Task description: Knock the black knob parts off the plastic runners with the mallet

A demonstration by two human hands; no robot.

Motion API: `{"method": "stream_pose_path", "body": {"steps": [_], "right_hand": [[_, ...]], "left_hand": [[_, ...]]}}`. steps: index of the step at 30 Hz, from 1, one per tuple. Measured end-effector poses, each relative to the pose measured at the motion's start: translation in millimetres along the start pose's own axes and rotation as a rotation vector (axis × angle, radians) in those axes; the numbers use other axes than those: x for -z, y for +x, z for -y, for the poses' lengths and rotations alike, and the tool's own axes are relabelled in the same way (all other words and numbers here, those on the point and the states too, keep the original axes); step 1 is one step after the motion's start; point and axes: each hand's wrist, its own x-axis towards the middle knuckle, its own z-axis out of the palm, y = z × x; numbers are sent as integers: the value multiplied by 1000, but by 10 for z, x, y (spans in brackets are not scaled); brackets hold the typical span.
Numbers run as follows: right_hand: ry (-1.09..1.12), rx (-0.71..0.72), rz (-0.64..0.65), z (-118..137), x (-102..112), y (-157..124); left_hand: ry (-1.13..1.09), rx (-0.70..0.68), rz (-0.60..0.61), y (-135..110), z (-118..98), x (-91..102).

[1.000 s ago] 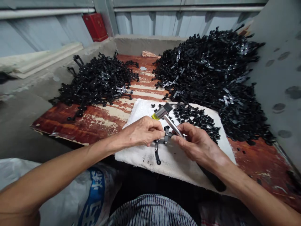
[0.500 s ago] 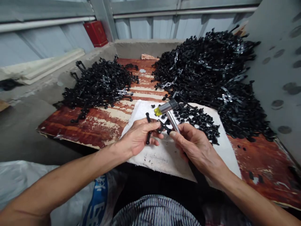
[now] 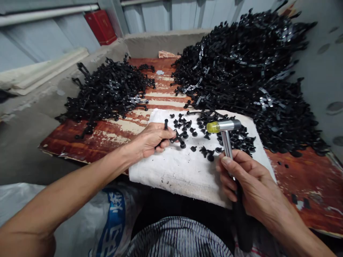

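My left hand (image 3: 150,140) is closed around a black jointed metal part (image 3: 175,137), holding it on the white cloth pad (image 3: 182,171). My right hand (image 3: 245,180) grips the handle of a small hammer (image 3: 224,127) with a chrome head and a yellow face. The hammer head hovers above several small black rivets (image 3: 197,137) scattered on the pad, to the right of the held part.
A big heap of black metal parts (image 3: 249,67) fills the back right of the red worn board (image 3: 112,134). A smaller heap (image 3: 107,91) lies at the back left. A white printed sack (image 3: 107,221) lies near my lap. A red box (image 3: 100,22) stands by the wall.
My right hand has drawn back to the right and now holds the hammer upright by its handle. My left hand has shifted the black part left and farther up the pad.
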Motion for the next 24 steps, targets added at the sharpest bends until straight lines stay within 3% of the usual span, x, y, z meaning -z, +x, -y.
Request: {"method": "stream_pose_path", "body": {"steps": [7, 10, 14, 16, 20, 24], "right_hand": [[-22, 3, 15, -14, 16, 9], [-284, 84, 29, 14, 88, -51], [-872, 369, -11, 60, 257, -150], [-1043, 503, -18, 54, 296, -160], [-1143, 588, 48, 6, 210, -110], [-1040, 573, 96, 1, 80, -100]], "left_hand": [[337, 28, 267, -142, 22, -91], [394, -7, 336, -189, 47, -115], [489, -70, 352, -232, 81, -63], [554, -89, 356, -247, 92, -9], [641, -168, 339, -281, 116, 101], [673, -244, 322, -305, 142, 160]]}}
